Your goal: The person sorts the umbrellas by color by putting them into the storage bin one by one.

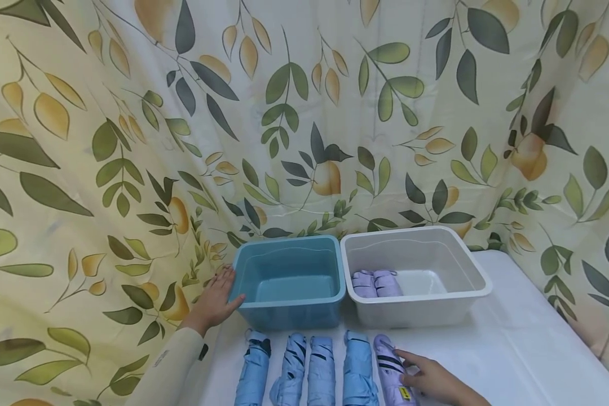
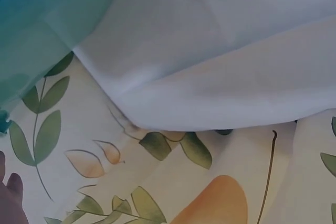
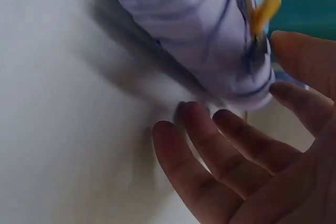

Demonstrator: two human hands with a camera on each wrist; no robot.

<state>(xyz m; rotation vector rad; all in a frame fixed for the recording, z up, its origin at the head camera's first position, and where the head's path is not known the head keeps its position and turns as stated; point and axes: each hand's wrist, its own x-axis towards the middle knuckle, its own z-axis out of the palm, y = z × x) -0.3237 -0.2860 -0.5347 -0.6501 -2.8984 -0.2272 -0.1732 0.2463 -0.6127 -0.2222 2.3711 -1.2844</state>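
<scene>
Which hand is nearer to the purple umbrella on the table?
Right. The right hand is beside the purple umbrella; the left hand is farther, at the blue bin.

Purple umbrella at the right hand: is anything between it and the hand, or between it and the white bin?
Nothing visible separates the right hand from the purple umbrella. Toward the white bin, the bin's raised front wall stands in the way; inside, two purple umbrellas occupy only the left end.

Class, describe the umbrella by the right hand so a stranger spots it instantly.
Find the white bin. In front of its left end, beside the right hand, lies the rightmost umbrella in a row: purple, while the other four are blue.
</scene>
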